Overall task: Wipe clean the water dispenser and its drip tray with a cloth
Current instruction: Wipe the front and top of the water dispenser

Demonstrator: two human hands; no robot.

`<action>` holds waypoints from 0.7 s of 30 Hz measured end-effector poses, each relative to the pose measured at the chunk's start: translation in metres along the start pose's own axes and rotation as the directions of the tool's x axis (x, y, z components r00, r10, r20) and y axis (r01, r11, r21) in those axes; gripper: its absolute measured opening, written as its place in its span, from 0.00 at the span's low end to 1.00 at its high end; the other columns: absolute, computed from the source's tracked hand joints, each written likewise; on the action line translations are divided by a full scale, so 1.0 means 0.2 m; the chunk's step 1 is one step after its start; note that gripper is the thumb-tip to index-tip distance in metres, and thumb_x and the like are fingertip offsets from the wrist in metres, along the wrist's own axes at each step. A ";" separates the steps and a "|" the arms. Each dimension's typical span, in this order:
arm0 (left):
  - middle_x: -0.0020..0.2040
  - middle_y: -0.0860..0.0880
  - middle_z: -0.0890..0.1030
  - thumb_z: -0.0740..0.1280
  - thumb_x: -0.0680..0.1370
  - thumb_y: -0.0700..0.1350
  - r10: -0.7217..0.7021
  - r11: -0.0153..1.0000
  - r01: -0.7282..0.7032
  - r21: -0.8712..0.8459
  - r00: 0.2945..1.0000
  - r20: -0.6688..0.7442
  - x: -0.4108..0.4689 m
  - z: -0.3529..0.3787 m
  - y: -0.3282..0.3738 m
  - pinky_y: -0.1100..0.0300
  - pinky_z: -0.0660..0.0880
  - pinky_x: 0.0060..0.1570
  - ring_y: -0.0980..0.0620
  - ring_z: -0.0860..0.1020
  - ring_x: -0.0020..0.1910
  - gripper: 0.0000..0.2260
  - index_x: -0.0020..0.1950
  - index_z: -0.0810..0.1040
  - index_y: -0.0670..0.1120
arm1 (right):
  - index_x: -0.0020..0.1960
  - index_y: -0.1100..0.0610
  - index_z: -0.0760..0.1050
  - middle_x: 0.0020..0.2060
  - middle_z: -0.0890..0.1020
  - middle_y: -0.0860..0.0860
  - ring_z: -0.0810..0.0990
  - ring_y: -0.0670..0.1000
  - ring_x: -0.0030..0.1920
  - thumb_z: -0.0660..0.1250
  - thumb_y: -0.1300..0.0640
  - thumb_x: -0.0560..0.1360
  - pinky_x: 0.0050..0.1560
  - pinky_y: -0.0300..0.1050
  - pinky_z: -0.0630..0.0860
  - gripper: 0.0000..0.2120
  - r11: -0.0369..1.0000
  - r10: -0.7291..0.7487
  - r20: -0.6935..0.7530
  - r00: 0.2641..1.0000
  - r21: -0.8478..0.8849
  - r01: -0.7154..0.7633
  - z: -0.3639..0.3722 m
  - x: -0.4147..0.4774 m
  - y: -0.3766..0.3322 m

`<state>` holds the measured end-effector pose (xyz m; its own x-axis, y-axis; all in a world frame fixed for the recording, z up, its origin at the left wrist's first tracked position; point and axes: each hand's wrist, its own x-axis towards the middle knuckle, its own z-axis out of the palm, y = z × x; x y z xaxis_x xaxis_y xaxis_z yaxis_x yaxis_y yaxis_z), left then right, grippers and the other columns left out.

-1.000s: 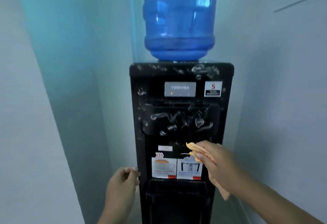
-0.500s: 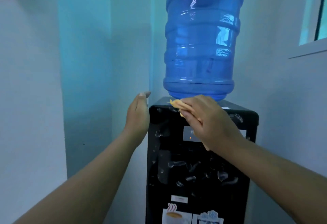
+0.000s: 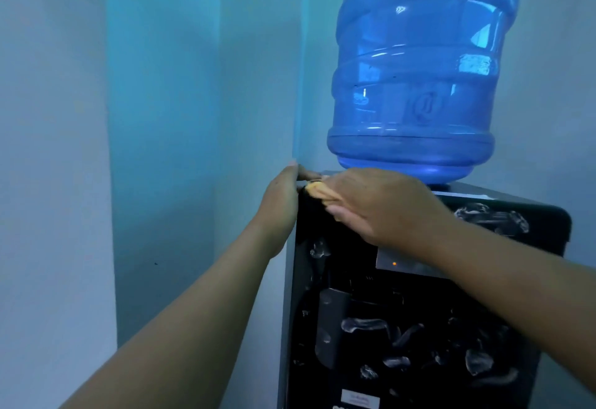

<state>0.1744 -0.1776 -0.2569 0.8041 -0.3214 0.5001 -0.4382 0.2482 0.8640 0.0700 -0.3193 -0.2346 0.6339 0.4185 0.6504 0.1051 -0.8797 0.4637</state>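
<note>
Head view: right hand (image 3: 383, 205) covers most of orange cloth (image 3: 317, 190) — drip tray unseen.

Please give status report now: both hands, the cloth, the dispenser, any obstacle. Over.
Right hand presses orange cloth on dispenser top, front-left corner. Left hand braces dispenser's left edge. Blue bottle close behind right hand. Front panel smeared, unwiped.

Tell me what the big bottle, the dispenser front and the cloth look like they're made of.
Bottle: translucent blue rigid plastic, judging by the molded ribs and glossy highlights. Dispenser front: glossy black plastic, possibly glass; it mirrors light and carries crinkled clear film patches. Cloth: soft orange-yellow fabric, bunched under the right hand; weave too small to tell.
</note>
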 end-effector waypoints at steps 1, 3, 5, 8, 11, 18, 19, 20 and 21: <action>0.51 0.49 0.84 0.50 0.85 0.51 0.017 1.000 -0.017 0.021 1.000 -0.008 0.01 0.01 -0.01 0.69 0.74 0.40 0.57 0.80 0.45 0.22 0.48 0.80 0.43 | 0.63 0.50 0.74 0.50 0.81 0.49 0.81 0.55 0.47 0.51 0.40 0.78 0.43 0.51 0.78 0.23 1.000 0.019 0.005 1.000 -0.010 -0.019 -0.03 -0.05 0.05; 0.58 0.48 0.82 0.50 0.85 0.52 0.040 0.998 -0.039 0.040 0.999 -0.014 0.03 0.01 -0.02 0.74 0.73 0.41 0.54 0.78 0.53 0.22 0.51 0.80 0.43 | 0.59 0.52 0.76 0.46 0.80 0.50 0.80 0.56 0.44 0.50 0.39 0.78 0.39 0.50 0.75 0.24 0.994 0.089 0.014 0.996 -0.058 -0.089 -0.07 -0.14 0.10; 0.59 0.47 0.81 0.50 0.85 0.53 0.028 0.999 -0.028 0.020 1.000 -0.004 0.03 0.02 -0.04 0.68 0.74 0.44 0.52 0.78 0.54 0.22 0.51 0.80 0.44 | 0.50 0.55 0.77 0.39 0.79 0.52 0.79 0.57 0.38 0.50 0.41 0.78 0.33 0.48 0.70 0.23 0.982 0.127 -0.058 0.990 -0.137 -0.134 -0.06 -0.14 0.07; 0.46 0.46 0.83 0.51 0.85 0.52 0.041 0.999 -0.041 -0.002 0.999 0.027 0.04 0.02 -0.03 0.65 0.73 0.40 0.56 0.79 0.41 0.22 0.44 0.79 0.44 | 0.45 0.55 0.76 0.36 0.78 0.52 0.77 0.57 0.34 0.53 0.43 0.77 0.30 0.45 0.61 0.19 0.976 0.158 -0.142 0.977 -0.125 -0.176 -0.01 -0.02 -0.06; 0.31 0.54 0.77 0.52 0.85 0.50 0.095 0.991 -0.099 0.087 0.994 0.044 0.05 0.02 0.01 0.64 0.70 0.35 0.59 0.73 0.30 0.21 0.35 0.73 0.48 | 0.45 0.55 0.76 0.35 0.79 0.52 0.78 0.58 0.32 0.53 0.44 0.76 0.29 0.44 0.61 0.18 0.975 0.178 -0.169 0.969 -0.102 -0.197 0.04 0.07 -0.13; 0.38 0.45 0.78 0.53 0.83 0.48 0.100 0.768 -0.133 0.627 0.991 0.087 0.11 0.13 0.22 0.53 0.69 0.39 0.46 0.74 0.38 0.19 0.38 0.75 0.42 | 0.36 0.55 0.73 0.29 0.75 0.53 0.73 0.56 0.27 0.59 0.48 0.72 0.30 0.44 0.56 0.12 0.967 0.187 -0.332 0.925 -0.105 -0.233 0.06 0.02 -0.07; 0.43 0.43 0.80 0.53 0.83 0.47 0.108 0.725 -0.163 0.669 0.986 0.123 0.11 0.15 0.22 0.51 0.71 0.45 0.43 0.76 0.44 0.18 0.42 0.77 0.40 | 0.36 0.55 0.73 0.29 0.74 0.53 0.73 0.56 0.27 0.60 0.49 0.72 0.31 0.44 0.57 0.11 0.968 0.175 -0.353 0.919 -0.109 -0.226 0.07 0.00 -0.05; 0.48 0.44 0.81 0.53 0.83 0.46 0.107 0.707 -0.176 0.685 0.984 0.143 0.11 0.17 0.21 0.50 0.71 0.50 0.43 0.77 0.49 0.18 0.46 0.80 0.40 | 0.36 0.55 0.73 0.29 0.74 0.53 0.73 0.56 0.27 0.61 0.50 0.72 0.31 0.44 0.57 0.11 0.969 0.164 -0.379 0.911 -0.113 -0.221 0.06 -0.03 -0.02; 0.53 0.47 0.81 0.53 0.83 0.47 0.085 0.711 -0.160 0.684 0.986 0.143 0.11 0.18 0.20 0.53 0.70 0.54 0.46 0.76 0.53 0.18 0.51 0.82 0.42 | 0.36 0.55 0.73 0.29 0.74 0.53 0.73 0.55 0.27 0.61 0.50 0.72 0.31 0.44 0.58 0.11 0.969 0.157 -0.390 0.907 -0.116 -0.217 0.06 -0.06 0.01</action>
<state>0.1600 -0.2066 -0.2092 0.6984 -0.4263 0.5749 -0.7155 -0.3975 0.5745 0.0709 -0.3285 -0.2487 0.2925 0.3299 0.8975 -0.1252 -0.9173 0.3780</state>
